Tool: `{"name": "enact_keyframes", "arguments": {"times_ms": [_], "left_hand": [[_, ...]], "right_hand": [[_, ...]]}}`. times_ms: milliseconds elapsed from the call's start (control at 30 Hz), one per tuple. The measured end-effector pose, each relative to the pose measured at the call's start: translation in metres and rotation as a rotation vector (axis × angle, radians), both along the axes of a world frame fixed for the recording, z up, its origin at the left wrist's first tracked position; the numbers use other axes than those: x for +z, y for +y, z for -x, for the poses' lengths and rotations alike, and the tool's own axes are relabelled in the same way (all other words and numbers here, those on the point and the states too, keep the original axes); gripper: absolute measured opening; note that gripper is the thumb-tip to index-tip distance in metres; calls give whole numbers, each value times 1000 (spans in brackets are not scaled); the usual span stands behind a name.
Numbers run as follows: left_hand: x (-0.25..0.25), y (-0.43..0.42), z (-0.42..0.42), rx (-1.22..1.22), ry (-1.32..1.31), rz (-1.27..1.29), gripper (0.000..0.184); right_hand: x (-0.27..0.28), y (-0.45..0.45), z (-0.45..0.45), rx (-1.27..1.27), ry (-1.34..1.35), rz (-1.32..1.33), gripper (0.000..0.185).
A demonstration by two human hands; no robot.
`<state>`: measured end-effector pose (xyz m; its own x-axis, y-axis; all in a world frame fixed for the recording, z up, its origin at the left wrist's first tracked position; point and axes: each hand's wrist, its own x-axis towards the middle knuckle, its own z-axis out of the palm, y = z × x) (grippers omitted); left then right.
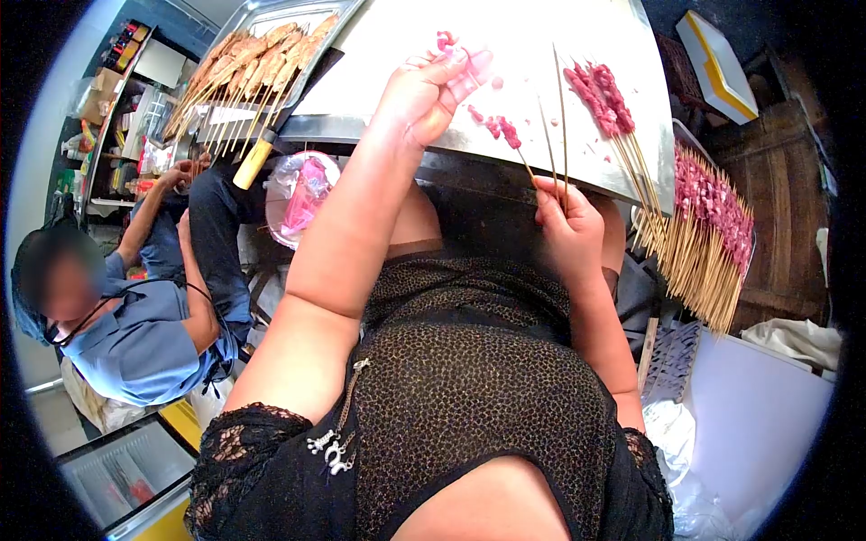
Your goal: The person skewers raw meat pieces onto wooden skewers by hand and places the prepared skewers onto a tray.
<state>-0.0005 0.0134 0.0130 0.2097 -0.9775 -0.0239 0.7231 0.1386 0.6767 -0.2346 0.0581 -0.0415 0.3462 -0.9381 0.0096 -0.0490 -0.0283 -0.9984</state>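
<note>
My right hand (571, 225) is closed around thin wooden skewers (560, 135) near the table's front edge. One of them carries small pieces of raw red meat (505, 132) at its far end; the others look bare. Over the white tabletop, my left hand (435, 90) has its fingers bent together, brightly lit and partly washed out. A bit of red meat (445, 40) shows just beyond those fingers, and whether they pinch it is unclear. To the right of both hands lie finished raw meat skewers (606, 97), their sticks overhanging the edge.
A large bundle of meat skewers (713, 203) lies right of the metal-edged table (397, 22). A metal tray (336, 22) of browned skewers stands at the back left, near a yellow handle (255, 160). Below is a tub with pink plastic (307, 194). A person (144, 334) sits at left.
</note>
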Motion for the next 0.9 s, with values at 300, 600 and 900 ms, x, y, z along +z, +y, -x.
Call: {"name": "enact_keyframes", "arguments": {"times_ms": [300,600,900], "left_hand": [[4,3,14,-54,-166,0,18],[3,0,-2,45,-190,-84,25],[1,-1,-3,-23,-151,-61,22]], "right_hand": [[12,-8,-2,-6,21,2,19],[1,-8,4,-12,-6,35,17],[1,-9,7,-16,-7,39,17]]}}
